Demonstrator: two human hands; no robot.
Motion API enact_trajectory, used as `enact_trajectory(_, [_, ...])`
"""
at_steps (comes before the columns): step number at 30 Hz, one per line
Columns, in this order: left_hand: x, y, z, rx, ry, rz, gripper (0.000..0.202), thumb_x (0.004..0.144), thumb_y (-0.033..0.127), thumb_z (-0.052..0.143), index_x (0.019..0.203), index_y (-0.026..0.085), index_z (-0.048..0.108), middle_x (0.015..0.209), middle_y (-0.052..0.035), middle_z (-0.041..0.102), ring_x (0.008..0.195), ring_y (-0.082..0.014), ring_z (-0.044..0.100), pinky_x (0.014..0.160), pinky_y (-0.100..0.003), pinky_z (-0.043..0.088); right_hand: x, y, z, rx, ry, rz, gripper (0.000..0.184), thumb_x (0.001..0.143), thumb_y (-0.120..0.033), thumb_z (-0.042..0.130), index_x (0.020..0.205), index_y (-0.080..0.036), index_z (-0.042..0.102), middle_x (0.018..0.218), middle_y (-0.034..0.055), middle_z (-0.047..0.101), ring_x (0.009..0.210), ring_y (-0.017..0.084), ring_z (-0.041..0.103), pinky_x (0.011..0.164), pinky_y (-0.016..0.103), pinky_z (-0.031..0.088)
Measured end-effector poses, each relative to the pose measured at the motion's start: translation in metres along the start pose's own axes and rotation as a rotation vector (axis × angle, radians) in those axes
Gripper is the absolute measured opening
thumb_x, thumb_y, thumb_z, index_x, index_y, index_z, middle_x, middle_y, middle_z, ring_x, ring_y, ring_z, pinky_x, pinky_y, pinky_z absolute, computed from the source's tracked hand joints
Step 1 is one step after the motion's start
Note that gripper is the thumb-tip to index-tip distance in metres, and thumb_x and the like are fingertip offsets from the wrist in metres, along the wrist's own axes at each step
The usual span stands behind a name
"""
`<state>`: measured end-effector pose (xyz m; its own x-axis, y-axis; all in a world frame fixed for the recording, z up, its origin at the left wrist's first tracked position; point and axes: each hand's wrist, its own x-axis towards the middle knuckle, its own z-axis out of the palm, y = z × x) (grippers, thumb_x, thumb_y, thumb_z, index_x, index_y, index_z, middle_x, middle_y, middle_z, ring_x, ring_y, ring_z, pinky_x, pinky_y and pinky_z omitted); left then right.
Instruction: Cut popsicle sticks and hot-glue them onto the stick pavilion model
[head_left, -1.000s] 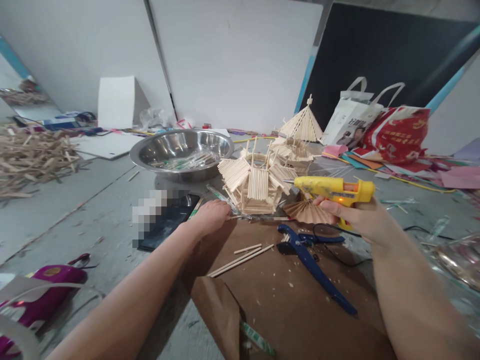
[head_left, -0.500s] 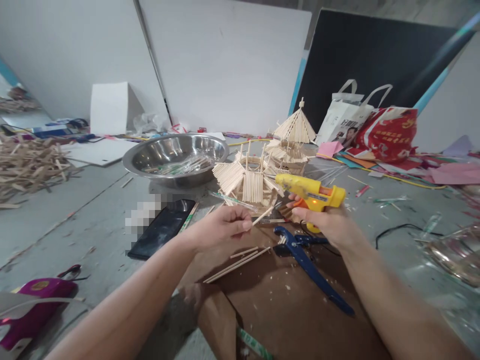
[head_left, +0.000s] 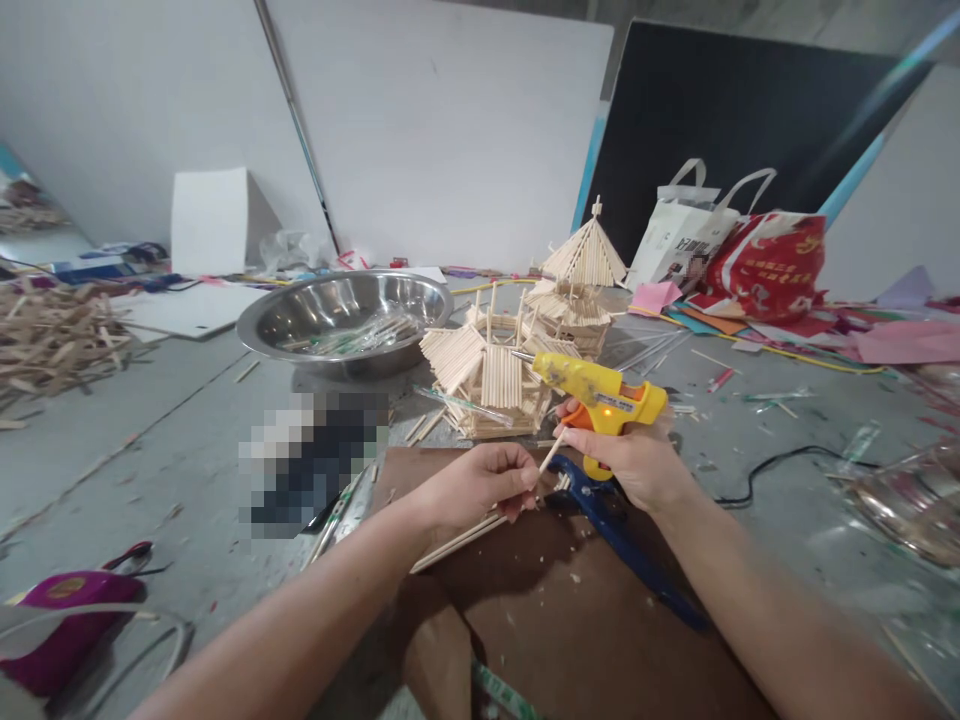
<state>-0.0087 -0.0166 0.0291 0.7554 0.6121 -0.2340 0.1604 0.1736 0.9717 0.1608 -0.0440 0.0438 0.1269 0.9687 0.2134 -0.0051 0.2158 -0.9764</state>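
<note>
Chinese characters mark the white bag (head_left: pixel 670 240) and red bag (head_left: pixel 776 268), too blurred to read reliably.

The one view comes from a camera worn on the person's head, looking forward and tilted down. Its lens sits above and behind the hands: the forearms (head_left: pixel 292 600) enter at 7 and 4 o'clock and run inward to the left hand (head_left: pixel 484 485) and right hand (head_left: pixel 637 455), both near. A brown mat (head_left: pixel 585 640) lies close, at 6 o'clock. The stick house (head_left: pixel 502 375) stands just beyond the hands, at the centre of the dial. The sight carries on across the floor (head_left: pixel 187 440) to a white board (head_left: pixel 450 130) at 12 o'clock, well off.
</note>
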Motion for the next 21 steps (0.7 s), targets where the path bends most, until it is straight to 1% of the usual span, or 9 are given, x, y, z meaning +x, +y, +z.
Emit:
enact_trajectory(3, [0.0,-0.001,0.003,0.015,0.02,0.001,0.032,0.07,0.045,0.054,0.069,0.013,0.049,0.061,0.0016,0.053,0.049,-0.0056,0.045,0.047,-0.019,0.034,0.0,0.002,-0.001,0.004,0.04,-0.018,0.021,0.056,-0.026,0.068,0.072,-0.021,0.055,0.077,0.0001,0.061,0.073,0.015,0.059,0.073,0.032,0.047])
enact_trajectory(5, [-0.001,0.0,0.006,0.072,0.051,0.013,0.033,0.069,0.046,0.053,0.07,0.013,0.051,0.06,0.0012,0.054,0.047,-0.0054,0.043,0.044,-0.018,0.032,0.0,0.004,-0.002,0.001,0.055,-0.039,0.022,0.057,-0.026,0.068,0.074,-0.021,0.055,0.08,0.0007,0.06,0.073,0.015,0.059,0.073,0.032,0.048])
enact_trajectory(7, [0.0,-0.001,0.008,0.148,0.092,0.02,0.033,0.068,0.046,0.054,0.069,0.013,0.053,0.057,0.0012,0.055,0.044,-0.005,0.041,0.041,-0.018,0.029,0.001,0.006,-0.003,-0.007,0.058,-0.05,0.022,0.058,-0.027,0.068,0.076,-0.021,0.056,0.082,0.0011,0.06,0.074,0.015,0.059,0.073,0.032,0.048])
enact_trajectory(9, [0.002,-0.002,0.01,0.151,0.162,0.025,0.031,0.067,0.045,0.056,0.066,0.013,0.055,0.052,0.0022,0.054,0.04,-0.0043,0.038,0.039,-0.018,0.027,0.002,0.007,-0.005,-0.01,0.065,-0.055,0.022,0.059,-0.027,0.067,0.076,-0.021,0.056,0.082,0.0012,0.061,0.075,0.015,0.059,0.074,0.032,0.048])
enact_trajectory(12, [0.013,-0.009,0.011,-0.008,0.311,0.05,0.03,0.067,0.043,0.056,0.061,0.014,0.054,0.045,0.0044,0.05,0.035,-0.003,0.035,0.036,-0.017,0.024,0.004,0.006,-0.008,-0.014,0.091,-0.04,0.021,0.059,-0.027,0.067,0.076,-0.021,0.057,0.083,0.0015,0.062,0.076,0.015,0.059,0.074,0.032,0.048])
enact_trajectory(14, [0.024,-0.014,0.01,-0.102,0.4,0.077,0.029,0.068,0.041,0.056,0.059,0.014,0.052,0.044,0.005,0.049,0.032,-0.0023,0.034,0.034,-0.017,0.022,0.006,0.005,-0.011,-0.028,0.122,-0.039,0.021,0.058,-0.027,0.068,0.075,-0.021,0.057,0.08,0.0012,0.062,0.075,0.016,0.06,0.074,0.031,0.048])
enact_trajectory(16, [0.036,-0.018,0.009,-0.171,0.461,0.093,0.027,0.067,0.039,0.058,0.06,0.014,0.052,0.045,0.0049,0.05,0.03,-0.002,0.034,0.033,-0.017,0.022,0.008,0.003,-0.014,-0.043,0.145,-0.049,0.022,0.057,-0.027,0.069,0.075,-0.021,0.057,0.077,0.0008,0.063,0.075,0.016,0.06,0.073,0.031,0.048])
enact_trajectory(18, [0.046,-0.02,0.008,-0.277,0.498,0.1,0.025,0.066,0.037,0.06,0.063,0.013,0.053,0.047,0.0046,0.051,0.03,-0.0019,0.035,0.032,-0.017,0.022,0.009,0.002,-0.017,-0.046,0.146,-0.061,0.022,0.056,-0.027,0.069,0.075,-0.021,0.058,0.076,0.0004,0.063,0.073,0.016,0.06,0.072,0.031,0.048])
enact_trajectory(21, [0.056,-0.019,0.007,-0.457,0.483,0.098,0.021,0.066,0.032,0.062,0.067,0.013,0.052,0.047,0.0047,0.051,0.031,-0.0018,0.036,0.032,-0.016,0.023,0.01,0.001,-0.019,-0.036,0.144,-0.063,0.02,0.057,-0.026,0.069,0.073,-0.021,0.059,0.073,-0.0005,0.062,0.069,0.015,0.06,0.068,0.03,0.049])
